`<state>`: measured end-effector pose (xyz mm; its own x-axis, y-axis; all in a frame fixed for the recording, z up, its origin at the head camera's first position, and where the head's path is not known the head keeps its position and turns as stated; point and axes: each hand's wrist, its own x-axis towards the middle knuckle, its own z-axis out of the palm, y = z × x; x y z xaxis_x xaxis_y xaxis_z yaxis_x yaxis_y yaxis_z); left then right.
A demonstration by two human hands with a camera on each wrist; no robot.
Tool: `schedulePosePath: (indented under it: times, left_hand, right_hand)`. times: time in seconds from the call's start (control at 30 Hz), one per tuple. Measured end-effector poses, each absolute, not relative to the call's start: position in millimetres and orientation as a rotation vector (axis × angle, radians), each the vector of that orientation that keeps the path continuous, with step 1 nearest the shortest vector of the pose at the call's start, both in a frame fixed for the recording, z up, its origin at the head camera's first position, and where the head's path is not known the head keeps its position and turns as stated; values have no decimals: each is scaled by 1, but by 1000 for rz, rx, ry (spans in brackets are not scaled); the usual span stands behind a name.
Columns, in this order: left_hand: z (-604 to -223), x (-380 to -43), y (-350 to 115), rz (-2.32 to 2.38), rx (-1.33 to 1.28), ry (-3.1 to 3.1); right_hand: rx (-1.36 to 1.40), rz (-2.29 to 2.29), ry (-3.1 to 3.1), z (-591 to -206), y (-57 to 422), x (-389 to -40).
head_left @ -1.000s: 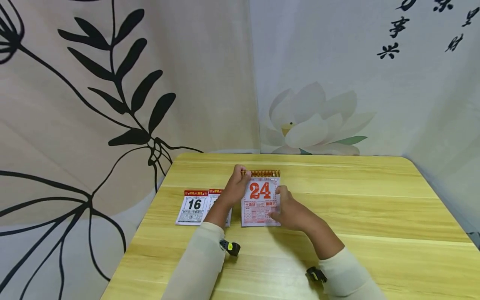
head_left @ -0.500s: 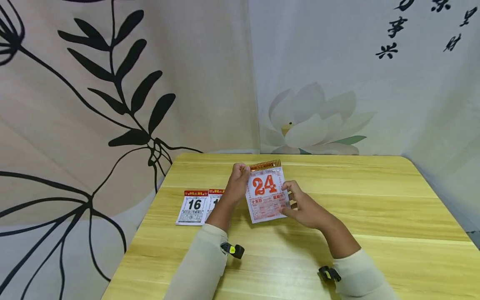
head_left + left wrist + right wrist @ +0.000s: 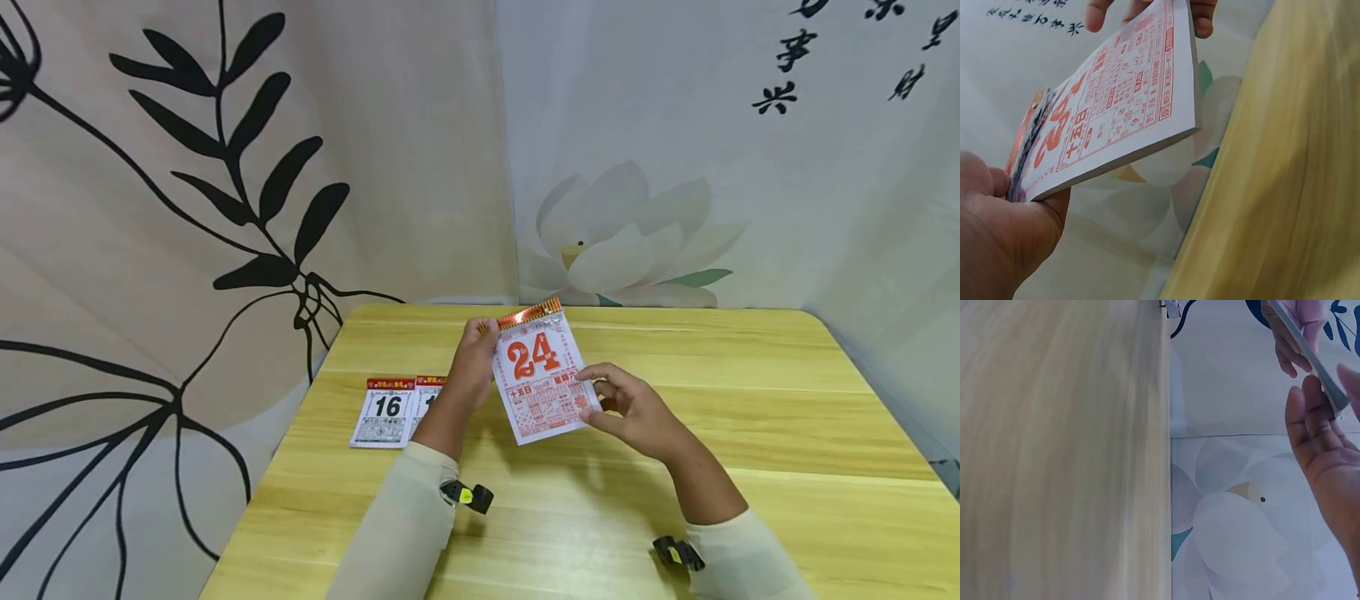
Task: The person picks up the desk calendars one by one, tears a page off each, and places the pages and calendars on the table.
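A thick tear-off calendar (image 3: 536,383) with a large red 24 and a shiny gold-and-red top strip is held above the table, tilted. My left hand (image 3: 474,362) grips its upper left corner; in the left wrist view the thumb of that hand (image 3: 1004,231) lies by the strip. At the lower right edge, my right hand (image 3: 637,417) holds the pad between thumb and fingers. The right wrist view shows the calendar (image 3: 1317,359) almost edge-on, with the right fingers (image 3: 1310,425) under it.
Two calendar pads with red tops lie side by side on the wooden table (image 3: 750,400), left of my left forearm. One pad (image 3: 384,417) shows a black 16; the other pad (image 3: 427,396) is partly hidden by the arm. A printed cloth wall (image 3: 420,167) stands behind.
The calendar has been lifted off the table and turned counterclockwise, its face tipped up toward the camera. My right hand has moved right along with its edge.
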<state>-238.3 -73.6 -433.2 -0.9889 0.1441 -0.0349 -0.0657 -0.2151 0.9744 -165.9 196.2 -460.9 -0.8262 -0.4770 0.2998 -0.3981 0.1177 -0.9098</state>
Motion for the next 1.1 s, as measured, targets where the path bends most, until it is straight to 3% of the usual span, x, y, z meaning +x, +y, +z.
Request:
schedulePosePath:
  times: [0.33,1.1]
  left_hand:
    - [-429,-242,-72,2323,95,1855]
    - [-429,-241,-64,2294,104,1851]
  right_hand:
    - [-1004,-1863,2302,-465,202,-165]
    - [-805,-1875,2605,-467,194,-164]
